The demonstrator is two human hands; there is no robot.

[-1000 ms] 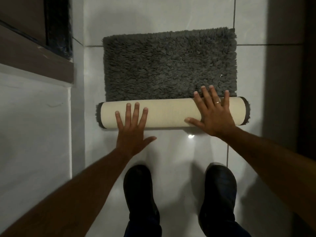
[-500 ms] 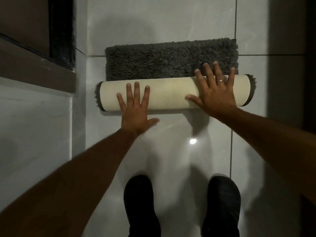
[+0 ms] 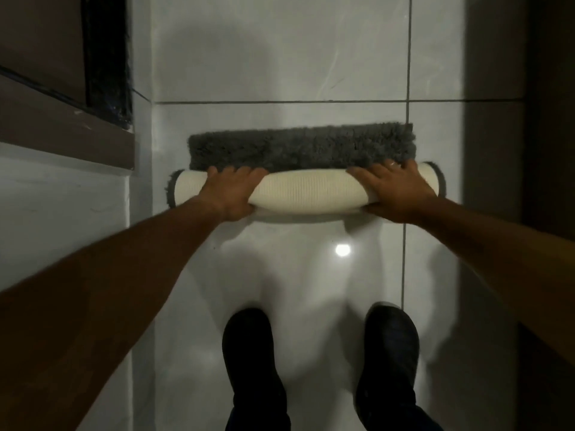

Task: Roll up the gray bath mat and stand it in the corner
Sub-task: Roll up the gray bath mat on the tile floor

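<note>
The gray bath mat [image 3: 301,147] lies on the white tile floor, nearly all rolled into a thick tube with its cream backing [image 3: 306,191] facing out. Only a narrow strip of shaggy gray pile still shows beyond the roll. My left hand [image 3: 231,192] wraps over the roll's left part, fingers curled over the top and thumb underneath. My right hand [image 3: 396,191], with a ring on one finger, grips the right part the same way.
A wall with a brown ledge [image 3: 62,129] and a dark vertical gap [image 3: 105,57] runs along the left. A dark wall or door [image 3: 547,119] closes the right side. My two black shoes [image 3: 252,362] stand on the glossy tiles behind the roll.
The roll has moved farther away and grown thicker, leaving less flat pile. Both hands went from flat palms on top to curled grips around the roll.
</note>
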